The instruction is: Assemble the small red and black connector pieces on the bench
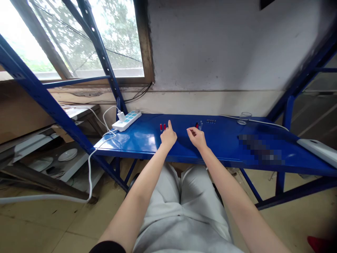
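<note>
While left hand (pixel 169 136) extends index, red pieces (pixel 161 127) just left of fingers; right hand (pixel 198 137) curled, clear piece (pixel 200 125) just beyond. Grips: can't tell. Likely small-part handling; next needs fine pinch.

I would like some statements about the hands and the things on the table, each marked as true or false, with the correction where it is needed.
1. Two red pieces are beside the left hand. True.
2. The left hand has all its fingers curled into a fist. False: its index finger is stretched out.
3. The glass is to the right of the right hand. True.
4. The power strip has nothing plugged in. False: a white plug sits in it.
5. The table is blue. True.
</note>
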